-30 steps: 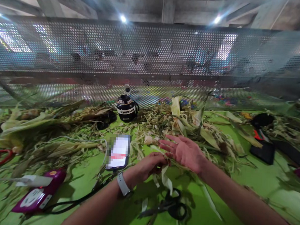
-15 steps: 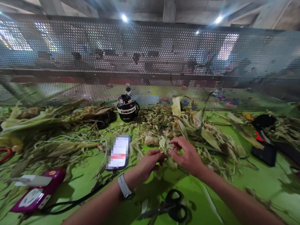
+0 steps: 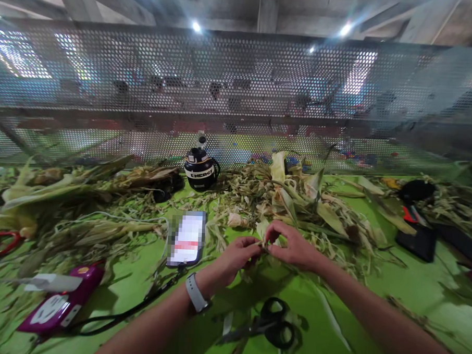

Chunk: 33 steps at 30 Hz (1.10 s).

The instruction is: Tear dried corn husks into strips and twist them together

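Near the middle of the green table, my left hand (image 3: 238, 256) pinches a small pale piece of corn husk (image 3: 263, 246) between thumb and fingers. My right hand (image 3: 291, 246) meets it from the right, its curled fingertips closed on the same piece. The husk is small and partly covered by the fingers. A grey watch band circles my left wrist. Below the hands lie black-handled scissors (image 3: 273, 325). Behind them rises a pile of dry corn husks (image 3: 259, 191), some broad and pale, others in thin strips.
A lit phone (image 3: 187, 238) lies left of my hands, with a black strap and a purple power bank (image 3: 62, 302) nearer. Behind stands a black bottle (image 3: 200, 170) before a perforated metal screen (image 3: 239, 99). Red-handled scissors (image 3: 1, 244) lie far left, dark devices (image 3: 417, 239) right.
My right fingertips have come down and left to meet my left ones at the husk piece. My left hand has barely moved.
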Each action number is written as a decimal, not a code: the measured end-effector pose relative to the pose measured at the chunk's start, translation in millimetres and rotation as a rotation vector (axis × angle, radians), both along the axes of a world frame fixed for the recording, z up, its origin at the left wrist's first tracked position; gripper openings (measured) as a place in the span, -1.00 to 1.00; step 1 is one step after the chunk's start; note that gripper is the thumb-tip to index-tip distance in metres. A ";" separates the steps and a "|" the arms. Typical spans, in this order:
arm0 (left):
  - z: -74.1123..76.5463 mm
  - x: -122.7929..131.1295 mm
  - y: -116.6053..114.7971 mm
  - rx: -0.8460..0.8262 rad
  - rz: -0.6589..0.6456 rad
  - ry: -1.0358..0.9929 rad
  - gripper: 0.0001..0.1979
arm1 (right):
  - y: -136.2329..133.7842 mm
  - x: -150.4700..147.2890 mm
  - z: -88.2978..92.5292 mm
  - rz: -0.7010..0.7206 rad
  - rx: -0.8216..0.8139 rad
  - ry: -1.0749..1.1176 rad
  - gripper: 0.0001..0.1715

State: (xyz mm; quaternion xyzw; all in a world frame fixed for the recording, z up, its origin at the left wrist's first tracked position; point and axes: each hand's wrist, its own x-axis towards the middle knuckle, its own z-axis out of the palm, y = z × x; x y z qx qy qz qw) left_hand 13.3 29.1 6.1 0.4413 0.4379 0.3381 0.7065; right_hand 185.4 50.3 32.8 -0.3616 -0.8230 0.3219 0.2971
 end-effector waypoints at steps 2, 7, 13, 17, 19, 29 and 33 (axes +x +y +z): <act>-0.8 0.0 0.5 0.006 0.000 0.001 -0.82 | 0.1 0.5 -0.7 -0.008 -0.009 0.014 -0.88; -0.1 -0.3 1.6 -0.010 0.016 -0.016 -0.81 | 12.6 5.5 -11.6 -0.230 -0.124 0.107 -0.96; 6.1 -2.1 0.3 -0.044 0.051 -0.025 -0.89 | 37.5 22.3 -21.6 -0.578 -0.136 0.147 -0.84; 7.8 -3.8 0.7 -0.063 0.087 -0.072 -0.87 | 15.5 17.8 0.0 -0.525 0.192 0.164 -0.75; 7.7 -4.0 1.5 -0.084 0.121 -0.127 -0.83 | -2.4 9.4 9.1 -0.272 0.225 0.016 -0.90; 2.0 -0.6 4.0 -0.049 0.189 -0.202 -0.71 | -21.2 -11.1 -7.3 -0.091 0.345 -0.317 -0.88; 5.1 1.5 3.4 0.024 0.275 -0.222 -0.75 | -27.8 -20.7 -15.7 -0.146 0.256 -0.351 -0.78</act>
